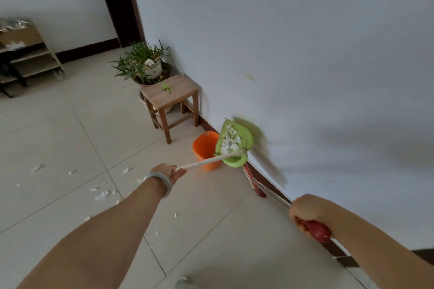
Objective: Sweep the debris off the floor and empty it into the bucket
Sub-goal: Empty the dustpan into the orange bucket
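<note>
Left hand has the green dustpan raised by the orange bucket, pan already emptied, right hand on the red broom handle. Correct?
Not quite. The head view shows the green dustpan holding a pile of white scraps, so it is not emptied. The rest stands: the left hand holds it raised by the orange bucket, and the right hand grips the red broom handle.

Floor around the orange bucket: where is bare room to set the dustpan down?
Bare tile lies left of the orange bucket, in front of the wooden stool. Crowded: the wall side holds the broom and raised dustpan; white scraps litter the tiles farther left.
</note>
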